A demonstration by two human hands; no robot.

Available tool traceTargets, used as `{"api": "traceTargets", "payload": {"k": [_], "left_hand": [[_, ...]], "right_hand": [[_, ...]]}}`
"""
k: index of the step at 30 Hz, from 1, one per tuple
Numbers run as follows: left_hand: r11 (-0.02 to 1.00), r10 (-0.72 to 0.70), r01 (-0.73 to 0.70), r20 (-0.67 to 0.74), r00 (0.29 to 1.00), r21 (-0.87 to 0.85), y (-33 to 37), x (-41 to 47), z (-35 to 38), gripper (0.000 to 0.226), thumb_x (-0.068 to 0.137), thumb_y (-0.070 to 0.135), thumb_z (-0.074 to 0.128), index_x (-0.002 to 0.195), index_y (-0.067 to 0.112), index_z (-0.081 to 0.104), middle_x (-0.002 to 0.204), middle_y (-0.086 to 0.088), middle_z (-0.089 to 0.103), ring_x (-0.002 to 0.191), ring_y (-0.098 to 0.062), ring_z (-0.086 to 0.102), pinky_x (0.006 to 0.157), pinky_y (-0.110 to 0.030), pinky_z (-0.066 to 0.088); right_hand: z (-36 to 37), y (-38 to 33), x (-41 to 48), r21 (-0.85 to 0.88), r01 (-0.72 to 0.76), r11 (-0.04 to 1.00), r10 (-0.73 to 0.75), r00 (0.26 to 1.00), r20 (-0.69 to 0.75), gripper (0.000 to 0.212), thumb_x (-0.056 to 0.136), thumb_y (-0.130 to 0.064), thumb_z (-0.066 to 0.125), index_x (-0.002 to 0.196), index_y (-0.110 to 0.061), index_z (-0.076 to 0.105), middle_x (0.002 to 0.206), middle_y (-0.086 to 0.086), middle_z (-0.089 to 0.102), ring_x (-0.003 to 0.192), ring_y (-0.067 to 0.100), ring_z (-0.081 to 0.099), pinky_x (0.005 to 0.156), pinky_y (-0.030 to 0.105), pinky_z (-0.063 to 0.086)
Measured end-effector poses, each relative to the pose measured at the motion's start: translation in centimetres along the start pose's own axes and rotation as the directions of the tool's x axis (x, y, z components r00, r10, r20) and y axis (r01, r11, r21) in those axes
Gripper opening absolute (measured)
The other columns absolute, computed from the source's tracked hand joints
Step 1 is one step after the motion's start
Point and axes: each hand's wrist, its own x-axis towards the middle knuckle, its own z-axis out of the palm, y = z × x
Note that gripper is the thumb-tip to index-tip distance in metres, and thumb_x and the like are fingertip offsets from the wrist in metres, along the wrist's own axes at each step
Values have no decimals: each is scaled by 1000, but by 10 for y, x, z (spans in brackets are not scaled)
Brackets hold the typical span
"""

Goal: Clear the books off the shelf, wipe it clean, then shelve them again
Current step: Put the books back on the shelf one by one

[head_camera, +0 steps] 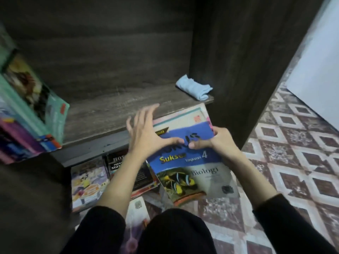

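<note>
Dark wood-grain board forms the shelf (102, 110) across the middle of the frame, with a pale blue cloth (194, 88) lying folded at its right rear corner. At the left edge of the frame a row of books (27, 110) leans on the shelf, their covers tilted. Just below centre, the hands meet over a blue biology book (185, 162) with a clownfish on its cover. It lies on top of a pale book (183, 116) whose far end pokes out just in front of the shelf's front edge. The right hand (216, 140) grips the blue book's right edge, thumb pressed on the cover. The left hand (145, 132) is spread wide with straight fingers, its thumb touching the cover beside the right thumb. Below the shelf, at lower centre-left, a black book (128, 167) and a colourful book (88, 186) lie on the patterned tile floor (293, 143).
</note>
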Motion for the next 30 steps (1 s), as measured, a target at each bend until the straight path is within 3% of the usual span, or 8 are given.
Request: {"api": "traceTargets", "payload": {"k": [3,5,8,10,18,22,26,30], "left_hand": [[999,6,-21,-389,921,-36,3,-4,-32,123,43,87,59,144,23,29,151,0,28,140,-17,24,112,-47,11],[968,-161,42,-483,861,-248,-5,-8,-43,120,50,78,67,145,19,24,149,-3,28,139,-17,26,111,-38,18],[691,-429,227,-136,893,-686,-16,-18,-50,100,65,61,71,143,19,25,133,4,42,130,-14,38,98,-20,32],[536,-404,323,99,909,-780,-24,-21,-53,72,77,49,62,138,19,37,116,15,53,120,-9,48,86,-13,37],[491,-535,492,198,822,-719,-60,-11,-52,60,54,45,81,106,20,63,99,3,72,88,-12,68,85,-32,53],[354,-613,596,303,730,-721,-80,-2,-51,31,72,27,79,98,14,69,91,1,72,73,-3,66,70,-18,53],[269,-681,643,330,653,-717,-95,7,-48,38,75,31,78,103,10,64,88,6,63,83,-8,57,82,-23,38],[205,-717,657,345,605,-726,-104,17,-43,41,65,35,83,88,12,58,106,-6,66,103,-22,60,99,-35,44]], "right_hand": [[13,-47,-9,50,102,994,-103,995,11,39,56,10,81,93,1,72,89,15,74,79,28,71,72,37,59],[21,-72,-10,109,137,985,-138,990,6,35,58,10,79,91,-1,72,88,14,74,77,28,72,68,36,60],[32,-98,-3,216,135,967,-141,990,12,35,64,11,74,96,-1,69,87,12,74,72,27,72,62,37,60],[41,-108,12,269,101,958,-109,994,18,35,66,9,74,98,-2,68,86,12,74,70,27,71,62,39,60],[81,-83,100,183,-214,960,204,976,74,57,52,1,81,108,0,69,99,20,72,84,35,71,61,44,58],[101,-66,144,38,-293,955,290,954,77,50,58,8,75,108,2,65,103,22,70,77,34,70,56,38,57],[118,-60,167,-42,-246,968,247,969,20,21,69,11,53,87,1,60,85,19,66,65,30,64,59,34,54],[122,-52,181,-101,-216,971,215,976,-19,30,71,13,63,90,-2,45,84,21,60,77,36,64,74,55,55]]}}
